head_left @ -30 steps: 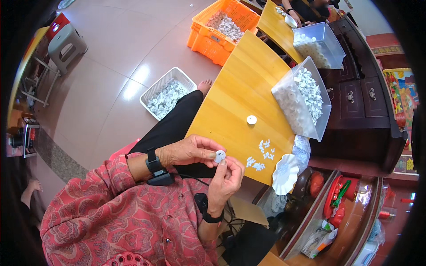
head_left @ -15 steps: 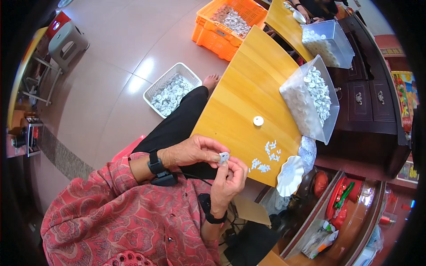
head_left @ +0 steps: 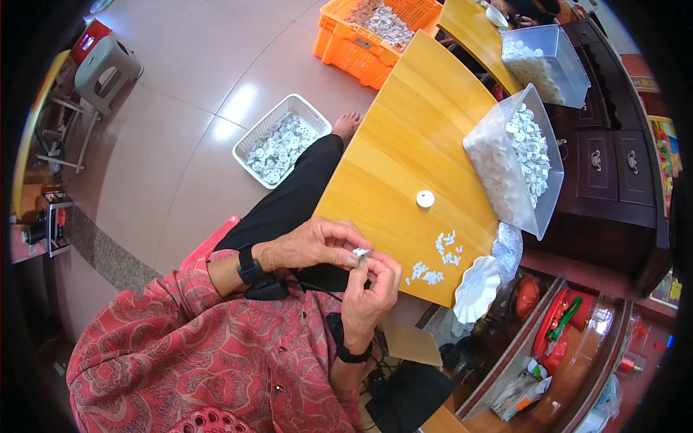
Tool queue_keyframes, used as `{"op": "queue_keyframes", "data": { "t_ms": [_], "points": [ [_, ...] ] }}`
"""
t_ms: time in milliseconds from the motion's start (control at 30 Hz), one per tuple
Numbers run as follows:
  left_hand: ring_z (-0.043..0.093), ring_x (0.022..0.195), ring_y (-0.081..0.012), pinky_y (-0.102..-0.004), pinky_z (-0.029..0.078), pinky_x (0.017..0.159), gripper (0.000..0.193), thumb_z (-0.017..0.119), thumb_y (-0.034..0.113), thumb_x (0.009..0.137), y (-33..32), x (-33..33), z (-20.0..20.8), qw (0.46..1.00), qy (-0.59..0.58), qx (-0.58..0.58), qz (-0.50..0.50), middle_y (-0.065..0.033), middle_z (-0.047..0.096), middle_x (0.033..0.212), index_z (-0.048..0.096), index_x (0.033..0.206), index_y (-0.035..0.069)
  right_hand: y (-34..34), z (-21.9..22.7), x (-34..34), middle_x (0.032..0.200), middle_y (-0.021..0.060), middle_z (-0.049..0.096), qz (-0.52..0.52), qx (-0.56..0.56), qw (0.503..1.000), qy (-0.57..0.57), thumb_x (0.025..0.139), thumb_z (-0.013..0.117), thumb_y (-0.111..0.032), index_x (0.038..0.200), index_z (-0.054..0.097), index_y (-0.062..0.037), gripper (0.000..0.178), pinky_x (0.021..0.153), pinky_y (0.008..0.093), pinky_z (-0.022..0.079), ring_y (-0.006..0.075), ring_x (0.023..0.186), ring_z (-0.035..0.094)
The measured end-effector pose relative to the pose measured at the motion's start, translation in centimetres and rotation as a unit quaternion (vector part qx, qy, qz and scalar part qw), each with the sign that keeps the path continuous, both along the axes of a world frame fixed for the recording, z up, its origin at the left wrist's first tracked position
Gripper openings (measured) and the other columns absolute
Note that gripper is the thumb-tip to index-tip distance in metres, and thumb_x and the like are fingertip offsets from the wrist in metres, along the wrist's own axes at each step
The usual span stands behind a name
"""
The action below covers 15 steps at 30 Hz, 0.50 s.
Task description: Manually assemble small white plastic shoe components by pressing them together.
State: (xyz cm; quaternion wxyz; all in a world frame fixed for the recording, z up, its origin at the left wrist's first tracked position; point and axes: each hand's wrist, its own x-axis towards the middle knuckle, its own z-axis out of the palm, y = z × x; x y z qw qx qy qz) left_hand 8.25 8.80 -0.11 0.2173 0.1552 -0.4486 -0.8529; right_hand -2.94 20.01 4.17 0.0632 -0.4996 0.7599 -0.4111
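Observation:
My left hand (head_left: 317, 242) and my right hand (head_left: 369, 292) meet over my lap, just off the near edge of the yellow wooden table (head_left: 390, 159). Between their fingertips they pinch one small white plastic piece (head_left: 362, 252), seen nearly edge-on; the fingers hide part of it. On the tabletop beyond lies a single white round disc (head_left: 425, 198) with a dark centre. To the right of my right hand, small white pegs (head_left: 432, 276) lie in loose clusters. A white scalloped dish (head_left: 476, 289) sits at the table's corner.
A clear plastic bin (head_left: 498, 166) full of white round parts stands tilted at the table's right side. On the floor are a white basket (head_left: 245, 162) of similar parts and an orange crate (head_left: 346, 61). Another person's hand (head_left: 529, 20) shows at a far table with a second bin (head_left: 541, 65).
The white piece has turned from showing its round face to nearly edge-on, still in both hands' fingertips. The whole view has shifted slightly.

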Motion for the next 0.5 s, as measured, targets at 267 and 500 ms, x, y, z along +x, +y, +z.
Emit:
{"op": "queue_keyframes", "data": {
  "t_ms": [267, 500],
  "points": [
    [0.067, 0.092, -0.0101, -0.0246, 0.057, 0.083, 0.029, 0.067, 0.009, 0.093, -0.7, 0.3, 0.3, 0.990, -0.004, 0.141, -0.023, -0.0054, 0.069, 0.103, 0.064, 0.121, 0.001, -0.1, -0.8, 0.0, 0.111, 0.0197, 0.058, -0.001, -0.038, 0.965, -0.258, 0.093, 0.059, 0.001, 0.099, 0.056, 0.0087, 0.010, 0.081, 0.0314, 0.059, 0.0212, 0.096, 0.066],
    [0.066, 0.092, -0.0105, -0.0257, 0.057, 0.085, 0.029, 0.066, 0.008, 0.093, -0.8, 0.5, 0.3, 0.992, -0.021, 0.120, -0.016, -0.0050, 0.068, 0.103, 0.063, 0.122, 0.000, -0.4, -0.7, -0.1, 0.105, 0.0180, 0.060, 0.003, 0.003, 0.986, -0.164, 0.089, 0.062, 0.001, 0.096, 0.057, 0.0028, 0.008, 0.072, 0.0351, 0.055, 0.0259, 0.090, 0.064]
  ]
}}
